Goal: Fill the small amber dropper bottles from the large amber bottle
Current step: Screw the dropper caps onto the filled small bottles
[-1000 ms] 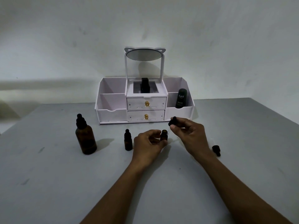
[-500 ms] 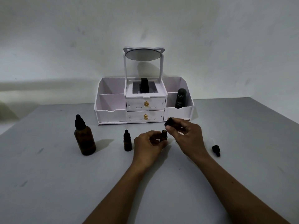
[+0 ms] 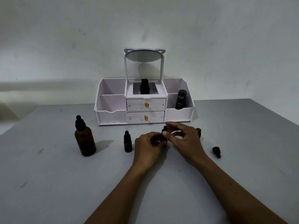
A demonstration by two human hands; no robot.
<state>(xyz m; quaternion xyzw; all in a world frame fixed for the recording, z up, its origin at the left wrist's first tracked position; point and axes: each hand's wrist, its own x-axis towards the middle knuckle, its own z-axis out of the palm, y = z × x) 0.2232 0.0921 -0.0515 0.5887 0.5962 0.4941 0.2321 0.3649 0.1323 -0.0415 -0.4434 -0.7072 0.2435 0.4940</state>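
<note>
The left hand (image 3: 148, 145) rested on the grey bench (image 3: 48, 183) near its middle, with the fingers curled round a small amber dropper bottle (image 3: 162, 138) that stood upright and was mostly hidden by the fingers. The right hand (image 3: 184, 139) was just beside it, and its thumb and forefinger pinched the black dropper cap (image 3: 165, 129) on top of this bottle, while the other fingers were spread loosely. I could not tell if the cap was fully seated.

A second small dropper bottle (image 3: 127, 142), capped, stood just left of the left hand. The large amber bottle (image 3: 85, 139), with its black dropper top on, stood further left, well apart from the hands. An uncapped small amber bottle (image 3: 199, 131) showed partly behind the right hand. A loose dropper (image 3: 216, 150) lay on the bench to the right, its glass pipette pointing away from the person.

At the back, against the wall, stood a white organizer (image 3: 113, 115) with two drawers and a mirror (image 3: 144, 55) tilted nearly flat. A black Kahf bottle (image 3: 181, 99) stood in its right compartment.
</note>
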